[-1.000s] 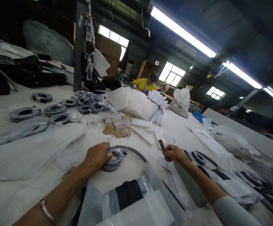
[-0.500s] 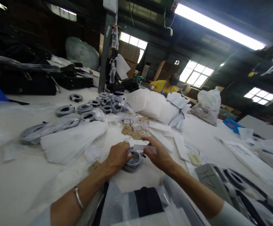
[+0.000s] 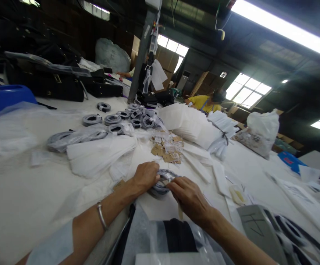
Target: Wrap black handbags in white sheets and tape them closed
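Observation:
My left hand [image 3: 146,176] is curled around a coiled grey strap [image 3: 162,184] lying on the white table [image 3: 24,198]. My right hand [image 3: 189,197] presses against the coil from the right, fingers pinched at its top; a thin paper strip hangs under the palm. A silver bangle [image 3: 101,217] sits on my left wrist. A clear plastic bag with a dark folded item [image 3: 176,235] lies just in front of me.
Several more coiled straps [image 3: 113,119] lie at the back left beside white sheets [image 3: 99,154]. Brown paper tags [image 3: 168,149] sit behind my hands. Bundled white bags [image 3: 193,125], black cases [image 3: 52,86], a pillar [image 3: 142,55], and a person in yellow [image 3: 206,103] stand farther back.
My right hand carried a paper strip from the right over to the coil and now closes on it. My left hand stayed on the coil. The view swung left.

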